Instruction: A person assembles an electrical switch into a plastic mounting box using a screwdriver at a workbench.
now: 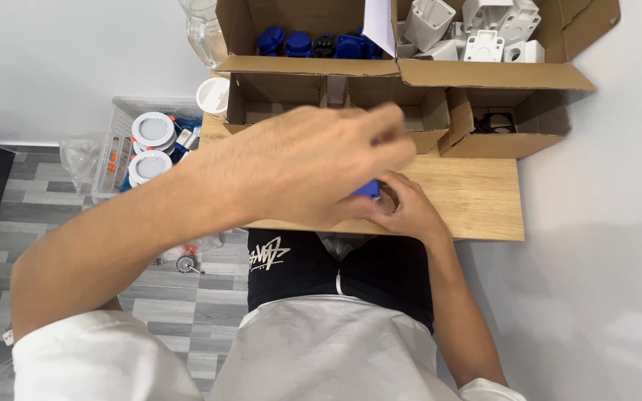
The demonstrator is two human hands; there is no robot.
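Person is sitting at a small wooden table (477, 200), both hands working at the near edge. Left hand (313, 167) is reaching across w/ fingers held together and slightly curled, covering most of a small blue part (368, 190); can't tell if it's actually pinching it. Right hand (406, 209) is resting on the table just beside, fingers curled around the blue part and a brownish round piece under it, mostly hidden. Further back, cardboard boxes are sitting open: one w/ blue parts (299, 43), one w/ white plastic housings (484, 30), one w/ black rings (495, 121). To the left on the floor, a clear bin (117, 141) is holding round white lamp fittings (152, 130).
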